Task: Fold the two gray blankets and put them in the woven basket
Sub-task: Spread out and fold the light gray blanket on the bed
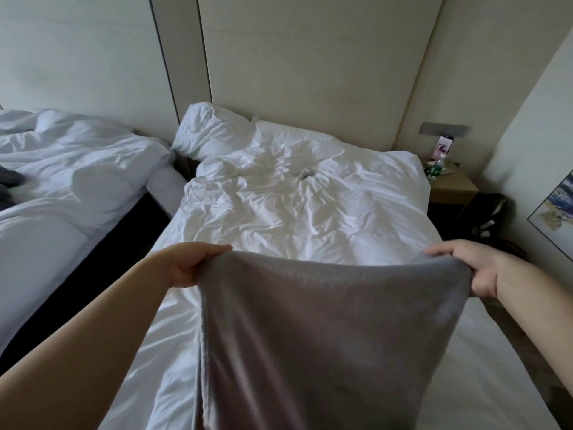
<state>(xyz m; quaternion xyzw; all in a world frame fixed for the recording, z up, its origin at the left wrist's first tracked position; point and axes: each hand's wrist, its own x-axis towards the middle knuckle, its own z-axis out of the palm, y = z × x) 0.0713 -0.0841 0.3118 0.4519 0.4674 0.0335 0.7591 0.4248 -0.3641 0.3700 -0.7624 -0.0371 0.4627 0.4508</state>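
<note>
A gray fleece blanket [328, 330] hangs spread in front of me over the foot of a white bed [294, 206]. My left hand [192, 265] is shut on its upper left corner. Its upper right corner is pinched in my right hand [465, 268]. The top edge sags slightly between the two hands, and the cloth drops out of view at the bottom. A darker gray cloth [9, 181], possibly the other blanket, lies on the second bed at the far left edge. No woven basket is in view.
A second white bed [68, 181] stands to the left across a dark gap. Pillows [210, 131] lie at the headboard. A wooden nightstand [449, 187] with a green bottle [435, 167] is at the right, a dark bag [490, 212] beside it.
</note>
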